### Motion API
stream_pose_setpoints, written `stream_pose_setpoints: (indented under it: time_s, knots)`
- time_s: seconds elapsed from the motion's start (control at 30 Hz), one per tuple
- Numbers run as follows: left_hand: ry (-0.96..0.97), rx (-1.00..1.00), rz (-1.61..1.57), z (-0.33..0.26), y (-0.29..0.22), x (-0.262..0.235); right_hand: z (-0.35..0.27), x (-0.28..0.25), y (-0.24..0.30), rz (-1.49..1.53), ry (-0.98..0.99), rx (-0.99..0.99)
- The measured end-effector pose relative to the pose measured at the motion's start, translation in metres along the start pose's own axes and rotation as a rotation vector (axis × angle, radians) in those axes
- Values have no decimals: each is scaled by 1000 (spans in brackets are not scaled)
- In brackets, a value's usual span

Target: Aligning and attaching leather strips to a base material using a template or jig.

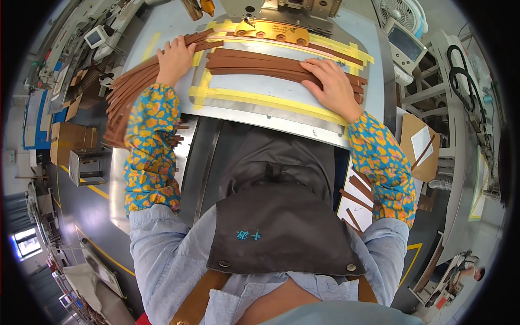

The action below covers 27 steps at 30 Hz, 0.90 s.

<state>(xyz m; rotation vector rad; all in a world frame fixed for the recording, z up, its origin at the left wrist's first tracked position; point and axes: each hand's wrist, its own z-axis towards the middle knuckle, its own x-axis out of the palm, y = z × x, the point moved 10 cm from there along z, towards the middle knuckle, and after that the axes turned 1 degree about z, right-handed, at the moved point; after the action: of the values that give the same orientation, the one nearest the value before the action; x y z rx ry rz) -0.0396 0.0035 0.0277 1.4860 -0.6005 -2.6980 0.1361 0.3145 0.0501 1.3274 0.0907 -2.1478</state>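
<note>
My left hand (174, 60) is curled over the upper end of a thick fanned bundle of brown strips (130, 97), which hangs over the left side of the work plate. Flat on the plate, a second row of brown strips (254, 62) lies side by side. My right hand (333, 84) grips its right part, with fingers on the far side and thumb on the near side. Yellow tape (271, 103) frames the plate. Just beyond the row is a yellow fixture (273, 33) with round brown pieces, and a brown strip runs along it.
Machine heads (287, 8) stand over the far edge. Loose brown strips (360, 189) lie on a white surface beside my right forearm. A control screen (405, 43) and a fan (401, 13) are at the far right. A cardboard box (73, 142) stands at the left.
</note>
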Motion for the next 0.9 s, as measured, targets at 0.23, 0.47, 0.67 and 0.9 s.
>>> stream_pose_setpoints:
  time_s: [0.23,0.47,0.67,0.9]
  knots:
    - [-203,495,-404,16,-95,-79,-10,-15,1,-9,54,33]
    - [-24,508,-200,50,-136,-51,-10,-17,1,-25,90,75]
    - [-118,587,-326,38,-130,-64,-12,-19,-2,-19,63,55]
    - [-233,342,-746,33,-98,-67,-1,-16,-17,-29,20,23]
